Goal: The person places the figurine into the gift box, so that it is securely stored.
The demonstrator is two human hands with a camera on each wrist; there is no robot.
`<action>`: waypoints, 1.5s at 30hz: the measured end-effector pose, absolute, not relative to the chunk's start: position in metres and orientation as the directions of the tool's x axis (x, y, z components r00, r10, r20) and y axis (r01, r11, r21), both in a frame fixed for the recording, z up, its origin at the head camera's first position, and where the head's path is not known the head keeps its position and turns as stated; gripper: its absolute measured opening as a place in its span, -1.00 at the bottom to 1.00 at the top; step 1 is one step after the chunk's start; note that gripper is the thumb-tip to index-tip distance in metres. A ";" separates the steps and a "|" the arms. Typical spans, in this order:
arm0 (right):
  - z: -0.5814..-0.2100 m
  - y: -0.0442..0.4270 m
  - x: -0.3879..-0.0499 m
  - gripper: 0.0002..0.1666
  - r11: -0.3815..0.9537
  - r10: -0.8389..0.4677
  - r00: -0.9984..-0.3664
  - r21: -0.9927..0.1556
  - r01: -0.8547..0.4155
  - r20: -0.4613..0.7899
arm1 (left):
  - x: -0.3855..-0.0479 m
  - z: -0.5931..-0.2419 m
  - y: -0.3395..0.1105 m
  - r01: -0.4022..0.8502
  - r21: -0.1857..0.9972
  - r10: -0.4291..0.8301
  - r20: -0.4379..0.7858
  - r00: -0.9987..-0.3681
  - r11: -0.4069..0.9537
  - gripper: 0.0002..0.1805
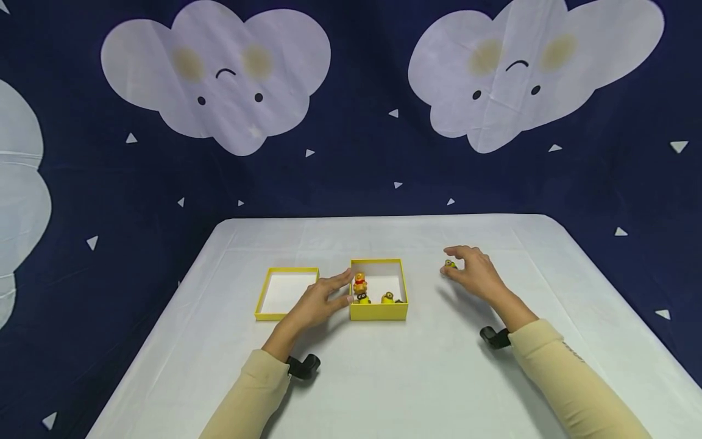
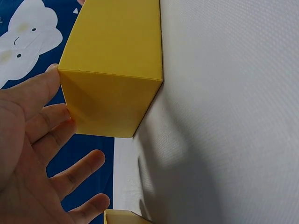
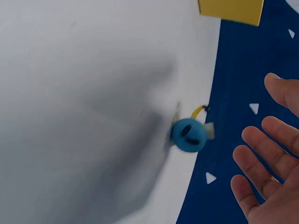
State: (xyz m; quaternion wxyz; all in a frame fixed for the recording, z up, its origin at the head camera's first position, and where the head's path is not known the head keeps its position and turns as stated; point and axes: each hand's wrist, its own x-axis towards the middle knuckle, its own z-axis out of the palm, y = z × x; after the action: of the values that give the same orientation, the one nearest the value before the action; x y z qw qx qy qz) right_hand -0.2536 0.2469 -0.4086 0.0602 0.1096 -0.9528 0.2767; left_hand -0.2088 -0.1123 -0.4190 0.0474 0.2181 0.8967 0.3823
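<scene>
A yellow open box with a white inside stands on the table. In it are a Winnie-the-Pooh figure at the left and several Minion figures along the near side. My left hand is at the box's left wall; in the left wrist view, fingertips touch its upper edge, the other fingers spread loosely. To the right of the box, my right hand arches with thumb and fingers apart around another small Minion figure. The right wrist view shows this figure's blue underside, apart from the fingers.
A shallow yellow-edged lid, white inside, lies left of the box, partly behind my left hand. White cloth covers the table. Behind it hangs a dark blue curtain with clouds and triangles.
</scene>
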 end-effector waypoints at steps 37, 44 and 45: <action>-0.431 0.279 -0.277 -0.33 0.851 -0.283 -0.958 -0.451 -0.268 0.036 | -0.209 -0.420 -0.113 0.360 0.705 0.429 0.088 -0.899 0.612 -0.40; -0.432 0.277 -0.281 -0.35 0.856 -0.286 -0.957 -0.436 -0.278 0.048 | -0.208 -0.420 -0.113 0.361 0.695 0.426 0.088 -0.901 0.622 -0.39; -0.433 0.277 -0.282 -0.35 0.856 -0.286 -0.957 -0.436 -0.277 0.047 | -0.208 -0.420 -0.113 0.361 0.696 0.425 0.088 -0.901 0.621 -0.39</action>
State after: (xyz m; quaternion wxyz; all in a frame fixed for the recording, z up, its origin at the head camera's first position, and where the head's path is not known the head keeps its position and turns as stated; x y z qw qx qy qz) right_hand -0.2819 0.2768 -0.4328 -0.0095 0.1462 -0.9634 0.2247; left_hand -0.2079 -0.1127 -0.4198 0.0427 0.2185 0.8993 0.3765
